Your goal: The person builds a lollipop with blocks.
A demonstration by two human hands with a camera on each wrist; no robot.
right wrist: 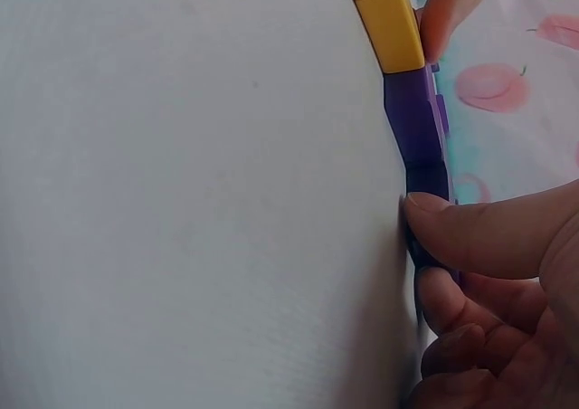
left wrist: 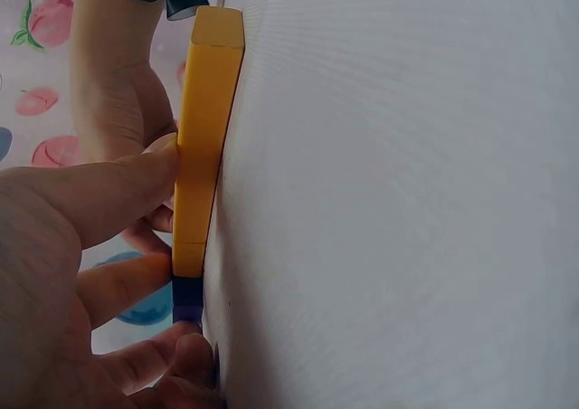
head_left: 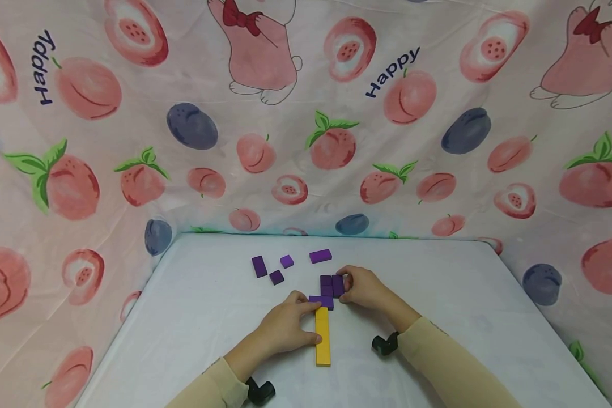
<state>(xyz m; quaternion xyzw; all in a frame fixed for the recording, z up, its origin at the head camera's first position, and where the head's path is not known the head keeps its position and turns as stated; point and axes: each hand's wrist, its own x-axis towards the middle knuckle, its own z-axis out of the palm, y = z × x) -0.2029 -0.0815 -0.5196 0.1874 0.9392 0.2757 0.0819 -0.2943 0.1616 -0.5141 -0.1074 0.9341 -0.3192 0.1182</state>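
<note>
My right hand (head_left: 364, 287) pinches a dark purple block (head_left: 338, 286) by its ends between thumb and index finger. That block stands flush beside another dark purple block (head_left: 326, 285). Just below them, a purple block (head_left: 314, 298) lies crosswise at the head of a long yellow bar (head_left: 323, 340). A seam crosses the bar near its purple end in the left wrist view. From the left, my left hand (head_left: 285, 323) touches the row: its thumb (left wrist: 145, 174) rests along the yellow side, and its index finger reaches the yellow-purple join. Part of the pinched block is hidden by the right fingers.
Beyond the hands lie loose purple blocks: one long block (head_left: 321, 256), another long one (head_left: 259, 266) and two small ones (head_left: 287, 261), (head_left: 276, 277). All rest on the white tabletop (head_left: 224, 317). A fruit-patterned cloth (head_left: 306, 141) hangs behind it.
</note>
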